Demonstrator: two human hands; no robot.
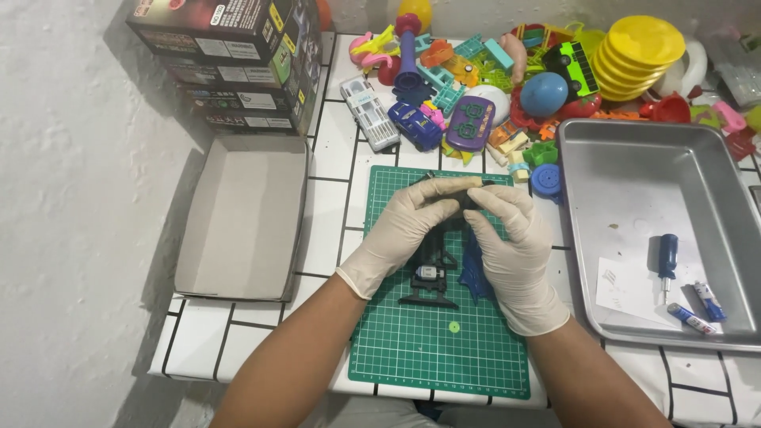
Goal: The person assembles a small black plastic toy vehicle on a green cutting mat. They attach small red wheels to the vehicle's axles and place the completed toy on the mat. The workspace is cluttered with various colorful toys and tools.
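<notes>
1. A single head-worn camera looks steeply down from above the green cutting mat, which sits at centre frame.
2. It faces away from the wearer, toward the heap of toys beyond the mat's far edge.
3. The view is close: forearms enter from the bottom edge.
4. Left of the mat lies an open cardboard box; right of it, a metal tray.

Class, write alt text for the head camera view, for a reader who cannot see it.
Two gloved hands, left hand and right hand, hold a dark toy part together over a green cutting mat, where a black toy chassis lies. A pile of colourful toys sits behind; a metal tray with a screwdriver stands to the right.
</notes>
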